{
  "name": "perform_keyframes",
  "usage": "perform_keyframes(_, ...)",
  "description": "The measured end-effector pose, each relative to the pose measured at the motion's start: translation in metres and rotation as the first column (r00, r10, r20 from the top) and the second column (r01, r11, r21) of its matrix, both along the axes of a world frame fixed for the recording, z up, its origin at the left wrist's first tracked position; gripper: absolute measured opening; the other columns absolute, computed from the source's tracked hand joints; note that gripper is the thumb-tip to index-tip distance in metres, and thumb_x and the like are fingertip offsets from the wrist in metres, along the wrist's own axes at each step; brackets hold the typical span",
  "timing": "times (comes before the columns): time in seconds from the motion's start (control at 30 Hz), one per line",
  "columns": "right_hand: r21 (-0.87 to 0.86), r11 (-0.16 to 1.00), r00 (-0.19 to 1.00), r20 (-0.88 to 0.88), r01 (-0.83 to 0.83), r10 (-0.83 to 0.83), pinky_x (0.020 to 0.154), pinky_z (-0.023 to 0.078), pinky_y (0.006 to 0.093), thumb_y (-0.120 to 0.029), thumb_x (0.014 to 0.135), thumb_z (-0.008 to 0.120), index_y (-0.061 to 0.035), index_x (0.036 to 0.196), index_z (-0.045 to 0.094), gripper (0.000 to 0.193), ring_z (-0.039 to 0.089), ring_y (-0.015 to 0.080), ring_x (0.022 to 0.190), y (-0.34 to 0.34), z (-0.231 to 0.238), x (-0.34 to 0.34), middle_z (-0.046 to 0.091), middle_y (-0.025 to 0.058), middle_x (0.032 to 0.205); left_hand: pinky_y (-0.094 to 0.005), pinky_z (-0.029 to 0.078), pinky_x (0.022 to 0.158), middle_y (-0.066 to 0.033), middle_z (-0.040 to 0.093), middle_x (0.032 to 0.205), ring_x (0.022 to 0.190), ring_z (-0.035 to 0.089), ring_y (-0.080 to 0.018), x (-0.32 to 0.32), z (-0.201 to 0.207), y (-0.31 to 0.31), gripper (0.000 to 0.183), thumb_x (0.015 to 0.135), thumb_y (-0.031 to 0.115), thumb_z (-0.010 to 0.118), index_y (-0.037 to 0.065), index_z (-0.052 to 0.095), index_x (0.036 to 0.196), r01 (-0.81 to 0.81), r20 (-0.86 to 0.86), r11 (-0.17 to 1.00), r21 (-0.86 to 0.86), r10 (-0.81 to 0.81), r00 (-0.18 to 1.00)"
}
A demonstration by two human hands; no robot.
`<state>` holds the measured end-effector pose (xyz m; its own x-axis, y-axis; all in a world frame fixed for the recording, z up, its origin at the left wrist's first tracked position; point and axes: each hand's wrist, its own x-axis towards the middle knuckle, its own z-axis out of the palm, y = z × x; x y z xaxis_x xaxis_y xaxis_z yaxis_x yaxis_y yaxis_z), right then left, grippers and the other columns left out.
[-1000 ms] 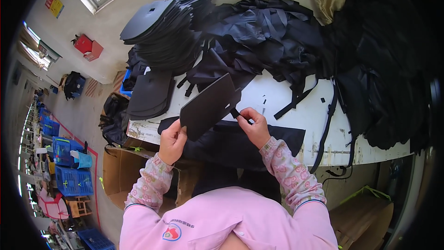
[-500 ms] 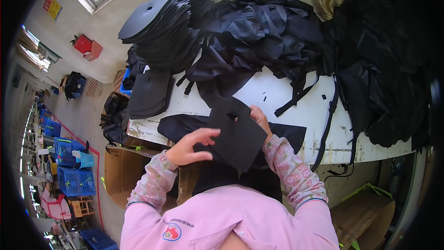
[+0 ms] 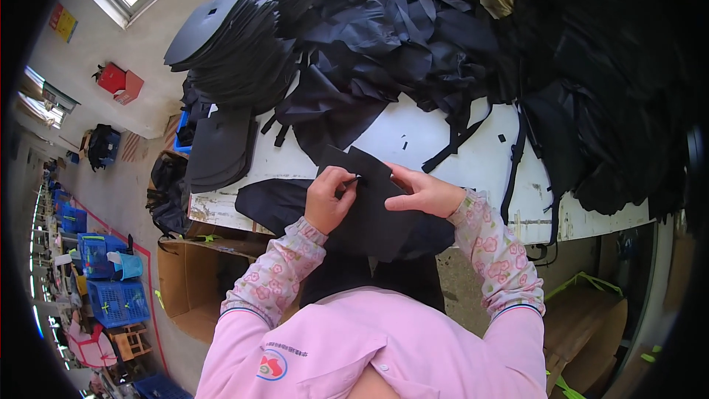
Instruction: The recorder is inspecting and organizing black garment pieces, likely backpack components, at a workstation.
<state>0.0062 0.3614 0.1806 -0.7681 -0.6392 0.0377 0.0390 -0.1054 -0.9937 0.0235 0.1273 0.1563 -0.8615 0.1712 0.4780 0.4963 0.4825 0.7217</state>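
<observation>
In front of my body I have a stiff black sheet panel point(image 3: 369, 225), tilted, with its top edge bent into a notch. My left hand point(image 3: 329, 201) is closed over the panel's upper left part, its fingertips pinching a small black piece point(image 3: 352, 180) by the cut slot. My right hand point(image 3: 432, 196) grips the panel's right side, with the thumb on the near face and the other fingers at the upper edge. Black fabric point(image 3: 269, 203) lies under the panel along the table's front edge.
On the white table point(image 3: 413, 129) stand a tall stack of black panels point(image 3: 236, 37) and a lower stack point(image 3: 218, 151). Heaped black fabric point(image 3: 399, 37) with straps covers the back and right. Small black scraps point(image 3: 501, 137) lie about. Cardboard boxes point(image 3: 196, 284) stand below.
My left hand has gone from open beside the panel to pinching at its slot. The right hand has shifted its hold, its thumb now on the near face. The whole view has moved slightly.
</observation>
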Motion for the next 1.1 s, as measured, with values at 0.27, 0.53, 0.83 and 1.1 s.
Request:
perform_keyframes(0.27, 0.574, 0.818, 0.993, 0.082, 0.025, -0.088, 0.072, 0.049, 0.0298, -0.014, 0.082, 0.076, -0.0037, 0.108, 0.060, 0.032, 0.059, 0.0175, 0.079, 0.062, -0.047, -0.022, 0.062, 0.0071, 0.083, -0.0244, 0.047, 0.063, -0.0041, 0.058, 0.071, 0.062, 0.055, -0.0109, 0.011, 0.036, -0.111, 0.012, 0.095, 0.008, 0.056, 0.007, 0.053, 0.083, -0.272, 0.384, 0.729, 0.629, 0.013, 0.923)
perform_keyframes(0.53, 0.543, 0.833, 0.992, -0.119, 0.107, -0.050, 0.074, 0.049, 0.0323, -0.012, 0.082, 0.074, -0.0062, 0.107, 0.061, 0.029, 0.060, 0.0194, 0.079, 0.054, -0.065, -0.019, 0.064, 0.0083, 0.085, -0.0286, 0.051, 0.075, -0.0105, 0.060, 0.116, 0.084, 0.062, -0.0163, 0.031, 0.035, -0.108, 0.036, 0.093, 0.020, 0.067, 0.005, 0.056, 0.123, -0.083, 0.482, 0.996, -0.009, 0.077, 0.873)
perform_keyframes(0.83, 0.627, 0.729, 0.941, -0.331, 0.274, -0.069, 0.078, 0.051, 0.0403, -0.033, 0.082, 0.075, -0.0102, 0.104, 0.061, 0.034, 0.066, 0.0332, 0.087, 0.032, -0.057, 0.002, 0.068, 0.0148, 0.090, -0.0503, 0.036, 0.106, -0.0100, 0.057, 0.117, 0.113, 0.054, -0.0330, -0.027, 0.004, -0.024, 0.031, 0.076, 0.019, 0.079, 0.009, 0.060, 0.098, 0.361, 0.105, 0.697, -0.620, -0.382, 0.918)
perform_keyframes(1.1, 0.688, 0.615, 0.912, -0.387, 0.386, -0.140, 0.076, 0.050, 0.0436, -0.038, 0.081, 0.076, -0.0131, 0.101, 0.060, 0.036, 0.065, 0.0363, 0.083, 0.061, -0.065, 0.004, 0.068, 0.0143, 0.086, -0.0360, 0.046, 0.068, -0.0092, 0.058, 0.082, 0.077, 0.057, -0.0251, -0.023, 0.073, -0.111, 0.020, 0.078, 0.009, 0.077, 0.003, 0.058, 0.078, 0.477, 0.567, 0.801, -0.361, -0.217, 0.794)
